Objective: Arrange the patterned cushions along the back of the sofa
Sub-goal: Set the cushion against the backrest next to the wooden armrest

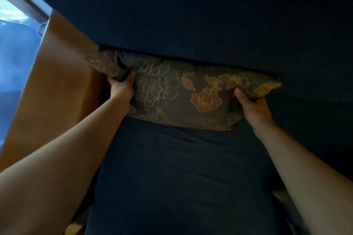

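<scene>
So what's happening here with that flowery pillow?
A person is holding a floral patterned cushion with both bare hands. The left hand grips it near its left end and the right hand pinches it near the right end. The cushion lies lengthwise where the dark blue sofa seat meets the sofa back, close to the tan armrest on the left. No other cushion is in view.
</scene>
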